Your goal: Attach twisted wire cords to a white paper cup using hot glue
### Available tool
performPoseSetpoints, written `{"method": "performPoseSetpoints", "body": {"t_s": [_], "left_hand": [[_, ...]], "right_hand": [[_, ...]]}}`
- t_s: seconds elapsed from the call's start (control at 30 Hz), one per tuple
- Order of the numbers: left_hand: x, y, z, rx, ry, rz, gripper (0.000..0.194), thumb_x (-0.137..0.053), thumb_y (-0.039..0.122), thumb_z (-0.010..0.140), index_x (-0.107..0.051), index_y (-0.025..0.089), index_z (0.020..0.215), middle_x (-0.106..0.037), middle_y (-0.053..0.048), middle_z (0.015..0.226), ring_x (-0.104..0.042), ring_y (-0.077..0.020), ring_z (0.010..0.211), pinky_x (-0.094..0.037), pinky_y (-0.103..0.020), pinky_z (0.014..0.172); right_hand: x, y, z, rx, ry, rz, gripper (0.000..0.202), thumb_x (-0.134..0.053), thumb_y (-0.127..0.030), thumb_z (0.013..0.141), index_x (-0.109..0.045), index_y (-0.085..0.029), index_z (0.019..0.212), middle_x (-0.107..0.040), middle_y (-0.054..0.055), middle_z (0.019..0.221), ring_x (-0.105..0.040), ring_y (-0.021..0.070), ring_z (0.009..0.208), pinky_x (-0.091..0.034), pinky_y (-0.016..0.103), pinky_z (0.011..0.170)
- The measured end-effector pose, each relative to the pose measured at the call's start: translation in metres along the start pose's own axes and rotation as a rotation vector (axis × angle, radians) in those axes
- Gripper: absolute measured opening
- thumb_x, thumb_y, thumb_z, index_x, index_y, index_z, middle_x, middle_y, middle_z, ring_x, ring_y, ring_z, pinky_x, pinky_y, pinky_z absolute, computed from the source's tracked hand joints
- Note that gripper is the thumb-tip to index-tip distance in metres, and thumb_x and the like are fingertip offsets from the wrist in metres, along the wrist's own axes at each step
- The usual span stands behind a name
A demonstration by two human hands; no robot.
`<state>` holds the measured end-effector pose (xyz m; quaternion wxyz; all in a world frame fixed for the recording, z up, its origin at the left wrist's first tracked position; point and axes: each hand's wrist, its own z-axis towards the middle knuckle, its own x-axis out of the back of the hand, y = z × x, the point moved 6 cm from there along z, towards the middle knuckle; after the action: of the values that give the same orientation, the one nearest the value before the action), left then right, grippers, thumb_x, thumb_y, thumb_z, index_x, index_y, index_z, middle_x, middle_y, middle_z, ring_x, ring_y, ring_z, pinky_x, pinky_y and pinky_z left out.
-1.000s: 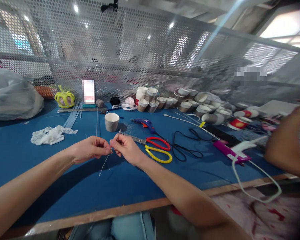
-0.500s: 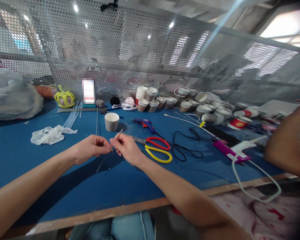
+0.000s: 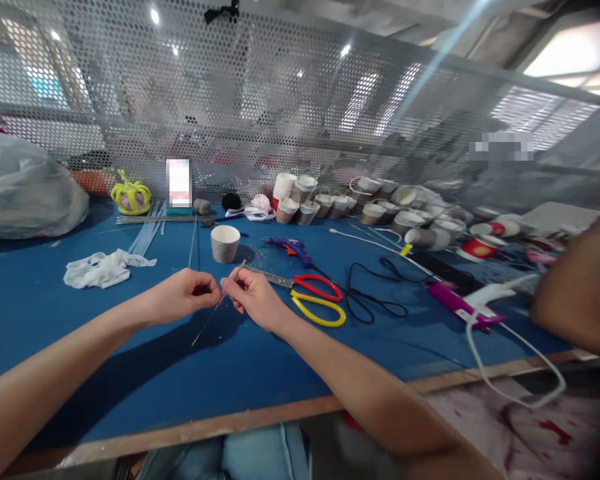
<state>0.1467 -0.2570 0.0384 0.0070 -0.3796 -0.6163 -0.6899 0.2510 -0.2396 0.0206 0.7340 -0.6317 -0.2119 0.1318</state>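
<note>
Between my hands a thin twisted strand (image 3: 207, 325) slants down to the left over the blue table. My right hand (image 3: 253, 298) pinches it, and its upper end sticks out above the fingers. The fingertips of my left hand (image 3: 193, 293) are pressed together at the strand, nearly touching my right fingers. A light grey cup (image 3: 225, 245) stands upright just beyond my hands. Scissors with one red and one yellow handle (image 3: 320, 310) lie right of my right hand, their blades partly behind it.
A blue glue gun (image 3: 290, 247) with a black cable lies behind the scissors. White lace (image 3: 97, 270) is at left. Many small cups (image 3: 373, 213) line the back right. A purple and white tool (image 3: 463, 307) lies at right, near another person's arm (image 3: 575, 287).
Both hands stay almost in place. My left fingers have shifted slightly, and the strand's lower part hangs a little straighter. The view has moved very slightly.
</note>
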Motion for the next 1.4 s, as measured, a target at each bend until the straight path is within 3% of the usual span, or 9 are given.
{"method": "performPoseSetpoints", "body": {"t_s": [0.13, 0.37, 0.57, 0.7, 0.93, 1.13, 1.4], "left_hand": [[0.001, 0.004, -0.001, 0.000, 0.045, 0.072, 0.020, -0.046, 0.031, 0.073, -0.048, 0.015, 0.061, -0.041, 0.005, 0.055, -0.034, -0.0086, 0.052, -0.028, -0.020, 0.049], [-0.005, -0.005, 0.001, 0.076, 0.090, -0.104, 0.020, -0.052, 0.032, 0.068, -0.048, 0.014, 0.061, -0.042, 0.005, 0.055, -0.034, -0.0079, 0.051, -0.027, -0.021, 0.049], [-0.011, -0.008, 0.002, 0.067, 0.021, -0.246, 0.022, -0.054, 0.033, 0.069, -0.050, 0.012, 0.064, -0.043, 0.005, 0.058, -0.034, -0.0069, 0.053, -0.026, -0.020, 0.050], [-0.012, -0.006, 0.001, 0.095, -0.014, -0.328, 0.021, -0.057, 0.033, 0.069, -0.052, 0.012, 0.064, -0.045, 0.004, 0.057, -0.035, -0.0066, 0.053, -0.026, -0.020, 0.050], [-0.009, -0.006, 0.000, 0.129, -0.053, -0.394, 0.018, -0.061, 0.030, 0.065, -0.056, 0.012, 0.067, -0.053, 0.002, 0.064, -0.042, -0.0078, 0.059, -0.030, -0.020, 0.056], [-0.006, -0.005, -0.001, 0.121, -0.082, -0.320, 0.017, -0.058, 0.030, 0.067, -0.058, 0.013, 0.071, -0.054, 0.003, 0.066, -0.043, -0.0083, 0.060, -0.031, -0.021, 0.057], [-0.005, -0.008, 0.001, 0.083, -0.032, -0.142, 0.016, -0.054, 0.029, 0.067, -0.056, 0.013, 0.065, -0.051, 0.004, 0.061, -0.043, -0.0093, 0.058, -0.033, -0.022, 0.057]], "right_hand": [[0.002, -0.001, 0.000, 0.011, 0.027, -0.027, 0.033, -0.053, -0.047, 0.072, -0.042, -0.017, 0.063, -0.038, -0.008, 0.044, -0.035, 0.0048, 0.037, -0.029, 0.018, 0.037], [0.004, -0.006, -0.001, 0.037, 0.082, -0.087, 0.031, -0.056, -0.043, 0.072, -0.045, -0.016, 0.061, -0.041, -0.008, 0.044, -0.038, 0.0047, 0.037, -0.029, 0.019, 0.038], [0.002, 0.002, -0.001, -0.028, 0.021, 0.044, 0.030, -0.060, -0.041, 0.069, -0.044, -0.016, 0.061, -0.040, -0.008, 0.043, -0.037, 0.0040, 0.036, -0.030, 0.017, 0.037], [-0.001, -0.001, -0.001, -0.006, -0.052, 0.176, 0.030, -0.061, -0.042, 0.067, -0.048, -0.015, 0.067, -0.051, -0.004, 0.058, -0.045, 0.0055, 0.046, -0.037, 0.018, 0.040], [0.003, 0.000, 0.001, -0.003, -0.026, 0.080, 0.032, -0.058, -0.044, 0.070, -0.045, -0.016, 0.065, -0.046, -0.005, 0.048, -0.042, 0.0052, 0.042, -0.035, 0.017, 0.038], [0.005, 0.000, 0.001, -0.006, -0.004, -0.009, 0.034, -0.055, -0.048, 0.070, -0.044, -0.016, 0.064, -0.045, -0.006, 0.046, -0.039, 0.0047, 0.039, -0.031, 0.017, 0.036], [0.003, -0.006, -0.001, 0.036, 0.012, -0.104, 0.035, -0.055, -0.048, 0.070, -0.043, -0.017, 0.060, -0.041, -0.007, 0.043, -0.036, 0.0044, 0.038, -0.027, 0.018, 0.037]]}}
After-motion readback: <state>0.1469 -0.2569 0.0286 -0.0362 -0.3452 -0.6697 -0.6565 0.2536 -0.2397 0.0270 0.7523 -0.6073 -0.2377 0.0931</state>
